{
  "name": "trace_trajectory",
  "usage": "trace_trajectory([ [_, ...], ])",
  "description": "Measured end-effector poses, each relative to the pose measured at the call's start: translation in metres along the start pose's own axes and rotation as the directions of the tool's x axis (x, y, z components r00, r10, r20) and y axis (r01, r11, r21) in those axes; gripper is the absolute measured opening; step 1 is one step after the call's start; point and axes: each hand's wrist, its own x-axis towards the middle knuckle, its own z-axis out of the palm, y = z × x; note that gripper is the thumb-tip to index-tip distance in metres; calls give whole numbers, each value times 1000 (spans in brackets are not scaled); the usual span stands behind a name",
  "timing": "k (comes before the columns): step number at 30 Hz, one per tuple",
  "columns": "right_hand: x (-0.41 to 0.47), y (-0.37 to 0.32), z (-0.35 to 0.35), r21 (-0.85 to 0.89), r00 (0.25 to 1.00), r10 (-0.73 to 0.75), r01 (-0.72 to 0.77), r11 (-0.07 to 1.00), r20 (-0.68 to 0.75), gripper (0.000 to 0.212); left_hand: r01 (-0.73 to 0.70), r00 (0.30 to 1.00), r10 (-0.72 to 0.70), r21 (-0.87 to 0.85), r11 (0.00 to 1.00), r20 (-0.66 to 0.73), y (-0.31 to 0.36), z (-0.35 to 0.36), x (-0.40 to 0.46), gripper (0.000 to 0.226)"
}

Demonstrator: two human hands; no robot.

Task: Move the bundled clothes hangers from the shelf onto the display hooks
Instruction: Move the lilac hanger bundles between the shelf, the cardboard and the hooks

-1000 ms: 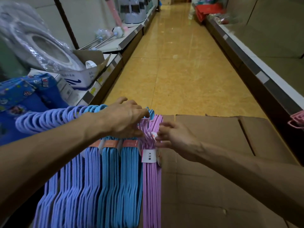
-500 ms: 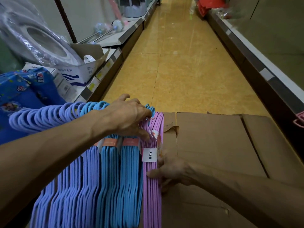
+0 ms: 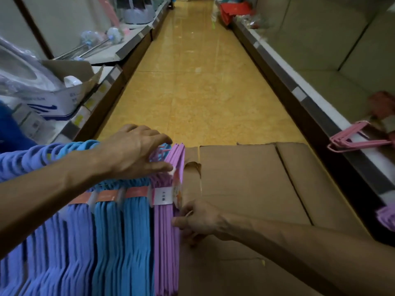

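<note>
the purple hanger bundle (image 3: 165, 231) hangs at the right end of the row, beside the cardboard box (image 3: 245, 189); left hand (image 3: 136, 152) rests spread on its hooks, right hand (image 3: 198, 221) pinches its side

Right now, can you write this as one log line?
left hand: rests on hanger hooks | right hand: grips purple bundle side | bundle: beside cardboard box

We note a flattened cardboard box (image 3: 245, 189) lying low in the aisle, on a yellow tiled floor (image 3: 192, 86). On the left shelf sits an open white carton (image 3: 64, 99) with blue markings, beside something plastic-wrapped (image 3: 19, 69), possibly a toilet seat. Red goods (image 3: 234, 8) sit far down the aisle.
</note>
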Motion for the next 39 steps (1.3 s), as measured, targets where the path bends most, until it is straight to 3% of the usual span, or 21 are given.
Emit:
trace_trajectory([
  [2, -19, 13, -14, 71, 1000, 16, -15, 997, -14, 15, -121, 983, 109, -74, 990, -151, 8, 2, 10, 71],
  [5, -49, 32, -33, 128, 998, 18, -11, 992, -54, 4, -272, 939, 217, -190, 943, -268, 24, 7, 27, 71],
  [9, -104, 69, -65, 211, 982, 38, 2, 977, -184, 2, -353, 919, 255, -342, 871, -300, 70, 6, 54, 52],
  [13, -159, 102, -90, 223, 954, 46, 23, 975, -297, 9, -326, 937, 215, -472, 819, -275, 123, 1, 82, 21],
  [17, -206, 117, -109, 161, 915, 40, 28, 987, -402, 11, -306, 951, 203, -625, 718, -233, 171, -1, 110, 9],
  [20, -240, 118, -130, 47, 876, -6, 32, 998, -483, 17, -287, 957, 214, -728, 623, -194, 204, -3, 124, 20],
  [22, -260, 120, -151, -132, 802, -99, 25, 991, -588, 19, -277, 958, 224, -780, 561, -180, 223, -5, 128, 30],
  [25, -286, 125, -195, -374, 638, -248, -68, 925, -729, 19, -294, 949, 249, -827, 479, -194, 249, -7, 134, 59],
  [28, -303, 139, -249, -473, 489, -317, -235, 849, -813, 19, -240, 960, 241, -863, 444, -143, 277, -10, 149, 18],
  [31, -318, 153, -295, -481, 367, -322, -539, 691, -873, 36, -197, 968, 224, -896, 398, -113, 308, -15, 168, 12],
  [33, -327, 162, -316, -439, 362, -261, -608, 662, -895, 52, -188, 969, 222, -915, 358, -112, 332, -19, 176, 12],
  [36, -329, 183, -336, -392, 474, -128, -513, 763, -871, 72, -163, 973, 212, -931, 327, -96, 365, -17, 186, 14],
  [37, -328, 191, -341, -382, 467, -85, -591, 710, -880, 78, -153, 974, 212, -931, 331, -85, 375, -15, 188, 14],
  [39, -326, 205, -350, -347, 367, -56, -805, 482, -929, 91, -117, 975, 220, -928, 354, -39, 392, -10, 194, 18],
])
